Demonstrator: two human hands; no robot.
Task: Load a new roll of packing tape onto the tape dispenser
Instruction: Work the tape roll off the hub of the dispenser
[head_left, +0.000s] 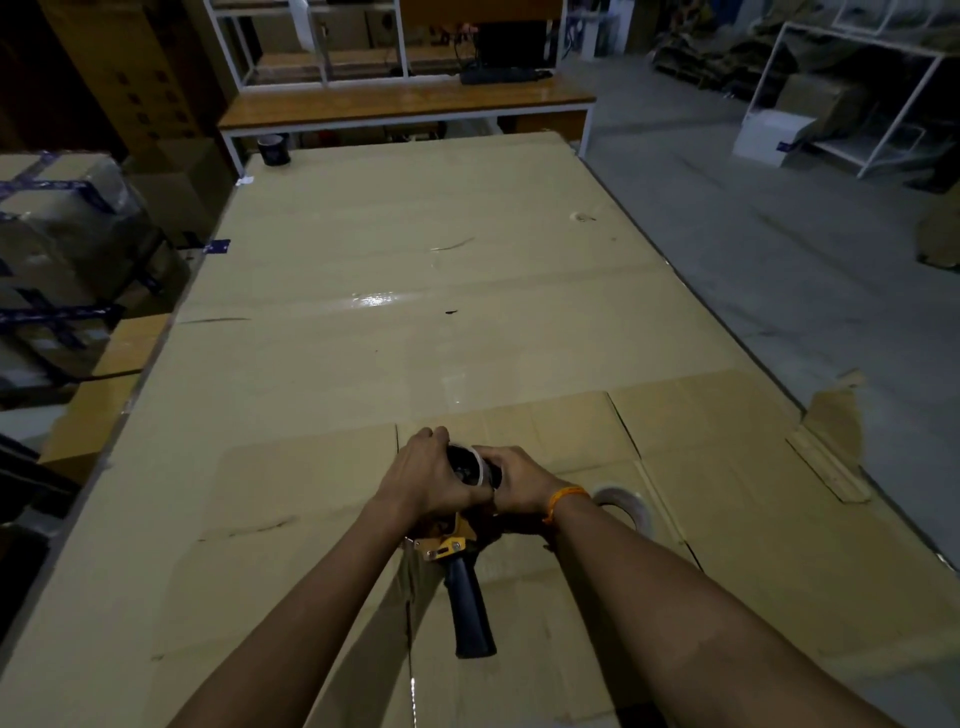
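The tape dispenser has a yellow metal frame and a black handle that points toward me, low over the cardboard-covered table. My left hand grips the left side of the dispenser's round hub. My right hand, with an orange wristband, holds the thin ring-shaped core on that hub from the right. A clear roll of packing tape lies on the table just right of my right wrist, partly hidden by it.
A dark tape roll stands at the table's far left corner. Taped cartons are stacked along the left side. A wooden desk with white shelving stands behind the table. Grey floor and a white rack lie to the right.
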